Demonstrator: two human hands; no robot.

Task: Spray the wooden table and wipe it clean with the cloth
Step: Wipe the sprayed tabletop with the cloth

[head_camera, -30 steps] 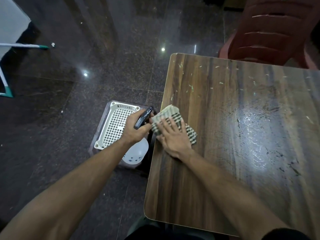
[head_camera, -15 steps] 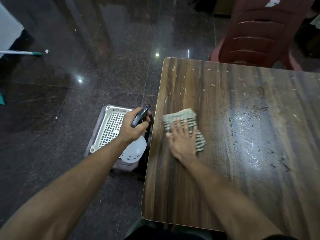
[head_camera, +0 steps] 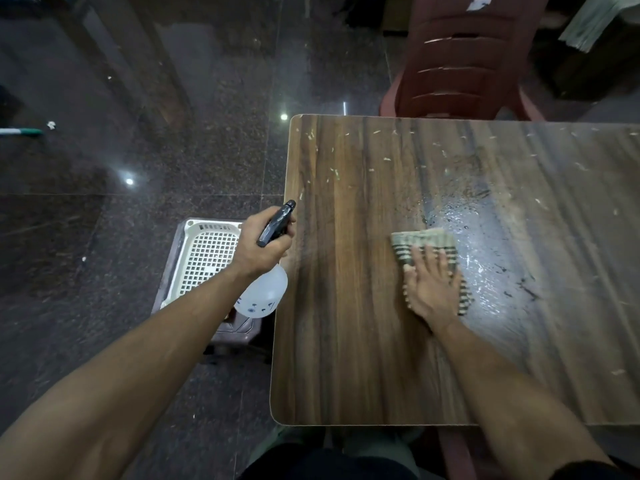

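Head view, right hand (head_camera: 431,284) flat on striped green-and-white cloth (head_camera: 424,242), now mid brown wooden table (head_camera: 346,341), bare wood toward 6 o'clock, left hand (head_camera: 258,249) gripping white spray bottle (head_camera: 264,296) beside the 9 o'clock edge, seemingly unmoved.

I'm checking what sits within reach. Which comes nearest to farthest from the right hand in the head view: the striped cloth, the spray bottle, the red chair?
1. Striped cloth: directly under the right hand, on the wooden table.
2. Spray bottle: to the left, held by the left hand just off the table's left edge.
3. Red chair: beyond the table's far edge.
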